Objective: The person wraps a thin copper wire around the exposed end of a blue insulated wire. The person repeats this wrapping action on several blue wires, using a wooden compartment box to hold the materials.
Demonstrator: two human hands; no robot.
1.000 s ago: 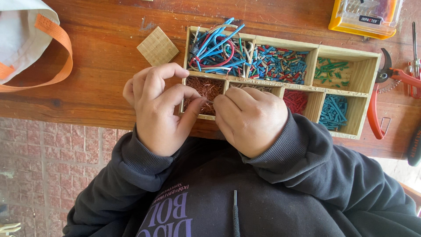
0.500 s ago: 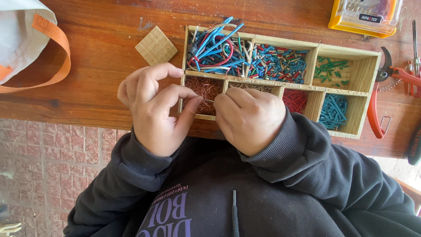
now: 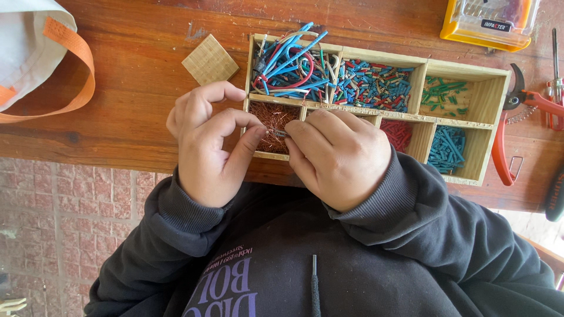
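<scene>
Reddish-brown wood, scuffed and grainy, makes up the desk (image 3: 135,88), with a pale cloth bag (image 3: 23,53) and its orange strap lying at the far left edge. Just right of it a small square of woven-looking light wood (image 3: 210,59) lies flat. The left hand (image 3: 205,147) is raised on its side, fingers curled, with thumb and forefinger pinched together as a grip on the end of a small thin piece (image 3: 279,134); what that piece is made of is too small to tell. The right hand (image 3: 338,155) faces it, knuckles up, fingers bunched tight on the other end, so both grips meet over the lower left compartment of a pale wooden divided box (image 3: 490,105). That compartment holds a tangle of fine copper strands (image 3: 271,117). Above it lie long blue, red and white wires (image 3: 291,61); next come short blue and red offcuts (image 3: 376,85), then green bits (image 3: 443,97). The lower row shows red pieces (image 3: 399,134) and blue pieces (image 3: 446,147). Red-handled cutters (image 3: 511,126) lie at the right, and a yellow case (image 3: 490,23) sits above.
</scene>
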